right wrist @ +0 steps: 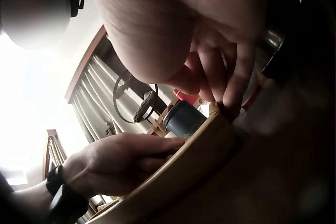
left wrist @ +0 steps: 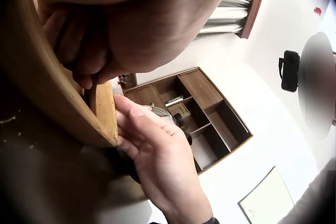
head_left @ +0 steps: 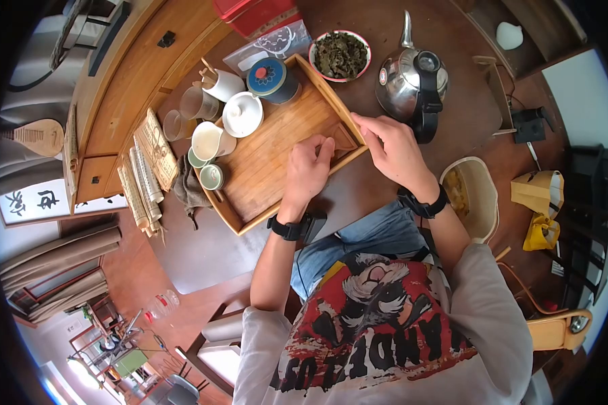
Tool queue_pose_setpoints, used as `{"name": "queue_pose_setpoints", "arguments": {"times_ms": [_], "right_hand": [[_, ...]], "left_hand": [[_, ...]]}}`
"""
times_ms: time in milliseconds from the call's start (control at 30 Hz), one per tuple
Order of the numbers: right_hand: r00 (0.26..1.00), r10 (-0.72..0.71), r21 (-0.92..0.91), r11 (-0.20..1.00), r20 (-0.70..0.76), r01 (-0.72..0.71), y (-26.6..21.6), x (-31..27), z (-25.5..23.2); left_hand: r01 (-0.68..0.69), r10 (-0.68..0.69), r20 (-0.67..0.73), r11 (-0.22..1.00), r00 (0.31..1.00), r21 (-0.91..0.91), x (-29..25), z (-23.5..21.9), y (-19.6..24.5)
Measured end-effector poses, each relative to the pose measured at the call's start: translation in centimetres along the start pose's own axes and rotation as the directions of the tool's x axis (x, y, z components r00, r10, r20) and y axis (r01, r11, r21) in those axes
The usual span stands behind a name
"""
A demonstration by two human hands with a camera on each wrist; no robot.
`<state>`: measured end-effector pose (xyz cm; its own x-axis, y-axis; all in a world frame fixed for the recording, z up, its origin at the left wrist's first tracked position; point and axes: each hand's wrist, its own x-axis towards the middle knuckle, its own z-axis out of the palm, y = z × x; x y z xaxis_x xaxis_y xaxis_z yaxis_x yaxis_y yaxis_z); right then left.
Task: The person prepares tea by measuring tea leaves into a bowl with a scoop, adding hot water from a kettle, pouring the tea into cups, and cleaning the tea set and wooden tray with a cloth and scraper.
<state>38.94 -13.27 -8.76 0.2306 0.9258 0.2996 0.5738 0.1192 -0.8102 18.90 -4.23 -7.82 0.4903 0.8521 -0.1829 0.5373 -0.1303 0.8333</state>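
Note:
In the head view a wooden tray point(head_left: 277, 135) lies at an angle on the dark table. My left hand point(head_left: 309, 165) is inside its near side, fingers curled, thumb and fingertips pinching the edge of a flat brown piece point(head_left: 343, 138) in the tray's corner. Much of that piece is hidden. My right hand point(head_left: 397, 150) grips the tray's rim at the same corner with thumb and fingertips. A white lidded bowl point(head_left: 243, 115), a blue canister point(head_left: 271, 79), a white pitcher point(head_left: 211, 140) and a small green cup point(head_left: 211, 177) stand along the tray's far-left side.
Past the right hand stands a steel kettle point(head_left: 402, 84), beside a bowl of dried leaves point(head_left: 341, 57). Glass cups point(head_left: 199, 103), a dark cloth point(head_left: 190, 182) and bamboo scrolls point(head_left: 155, 152) lie left of the tray. A pale bin point(head_left: 476, 196) stands at the right.

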Motion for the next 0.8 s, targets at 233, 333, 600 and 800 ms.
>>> {"name": "queue_pose_setpoints", "arguments": {"times_ms": [233, 333, 600, 800], "right_hand": [[0.991, -0.039, -0.106, 0.994, -0.125, 0.026, -3.8, -1.6, -2.6], [0.984, -0.086, -0.119, 0.991, -0.154, 0.068, -4.6, -2.0, -4.1], [0.996, -0.022, -0.094, 0.995, -0.082, 0.015, -4.9, -3.1, -4.4], [0.997, -0.063, -0.111, 0.992, -0.052, 0.057, -5.1, -3.3, -3.9]], "left_hand": [[0.132, -0.104, 0.098, 0.933, 0.99, -0.334, -0.8, 0.1, 0.7], [0.182, -0.123, 0.146, 0.842, 0.982, -0.508, -0.4, 0.1, 2.1], [-0.233, 0.174, -0.269, 0.95, 0.947, -0.207, 5.0, -1.3, 7.4], [-0.336, 0.42, -0.333, 0.898, 0.844, 0.283, 7.1, -1.8, 8.9]]}}
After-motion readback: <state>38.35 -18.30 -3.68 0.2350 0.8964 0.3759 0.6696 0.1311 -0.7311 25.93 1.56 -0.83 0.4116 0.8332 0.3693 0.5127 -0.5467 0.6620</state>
